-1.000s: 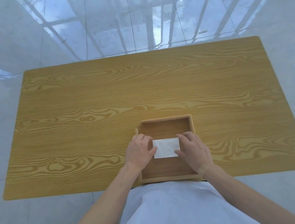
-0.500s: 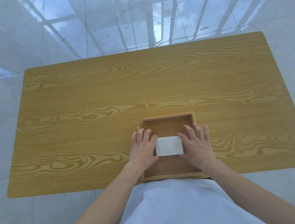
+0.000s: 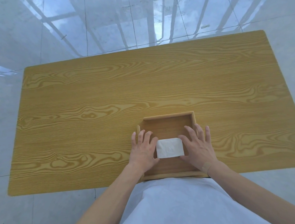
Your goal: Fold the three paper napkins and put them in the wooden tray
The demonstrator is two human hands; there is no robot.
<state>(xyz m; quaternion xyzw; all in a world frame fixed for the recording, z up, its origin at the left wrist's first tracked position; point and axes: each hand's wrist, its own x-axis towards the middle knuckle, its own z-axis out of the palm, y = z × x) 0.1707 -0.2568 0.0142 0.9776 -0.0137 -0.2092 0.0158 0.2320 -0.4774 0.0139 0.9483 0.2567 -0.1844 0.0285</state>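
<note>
A white folded napkin [image 3: 169, 147] lies flat inside the wooden tray [image 3: 167, 117], in the tray's near half. I cannot tell whether other napkins lie beneath it. My left hand [image 3: 143, 150] rests at the napkin's left edge with fingers spread, lying over the tray's left wall. My right hand [image 3: 198, 146] lies at the napkin's right edge, fingers fanned out over the tray's right wall. Neither hand grips the napkin.
The tray sits at the near edge of a long wood-grain table [image 3: 109, 100]. Glossy grey floor tiles [image 3: 88, 21] surround the table. My white-clad torso [image 3: 178, 205] is just behind the near edge.
Both hands have flattened and spread their fingers beside the napkin, where a second ago they were curled against its ends. The napkin stays in the tray.
</note>
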